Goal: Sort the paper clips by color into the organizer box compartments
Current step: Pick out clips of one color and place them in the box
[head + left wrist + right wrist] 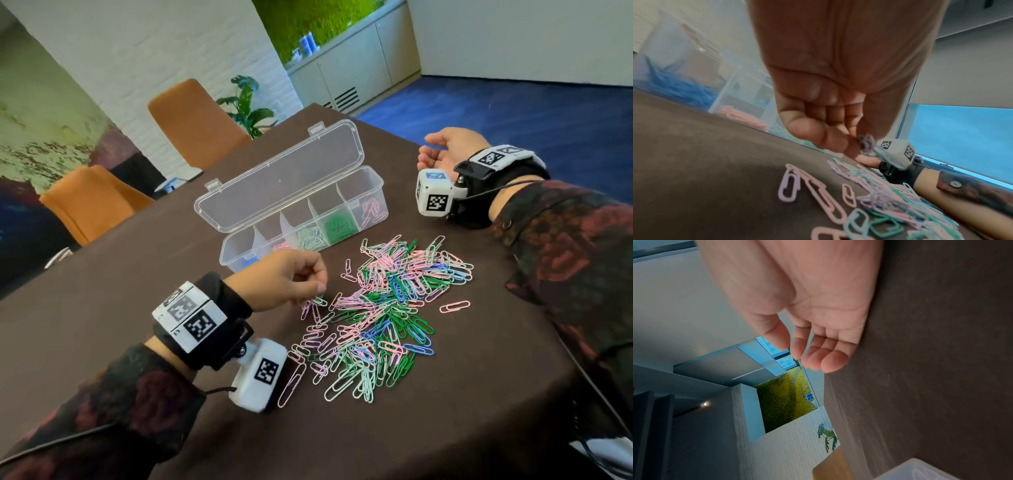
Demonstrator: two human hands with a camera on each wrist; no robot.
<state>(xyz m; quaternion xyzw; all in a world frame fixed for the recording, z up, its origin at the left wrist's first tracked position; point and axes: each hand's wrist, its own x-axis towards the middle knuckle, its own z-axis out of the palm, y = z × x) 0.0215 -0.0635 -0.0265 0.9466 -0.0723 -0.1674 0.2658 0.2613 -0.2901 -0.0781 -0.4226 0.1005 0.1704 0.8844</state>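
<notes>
A clear organizer box with its lid open stands at the back of the brown table. Its compartments hold blue, pink, pale green, dark green and lilac clips. A loose pile of paper clips in several colours lies in front of it. My left hand hovers at the pile's left edge, fingers curled, pinching a few small clips, lilac and pale green. My right hand rests on its side on the table right of the box, fingers loosely bent, holding nothing.
Two orange chairs stand beyond the table's far left edge, with a potted plant behind. The table's right edge lies close to my right wrist, with blue carpet below. A single pink clip lies apart from the pile's right side.
</notes>
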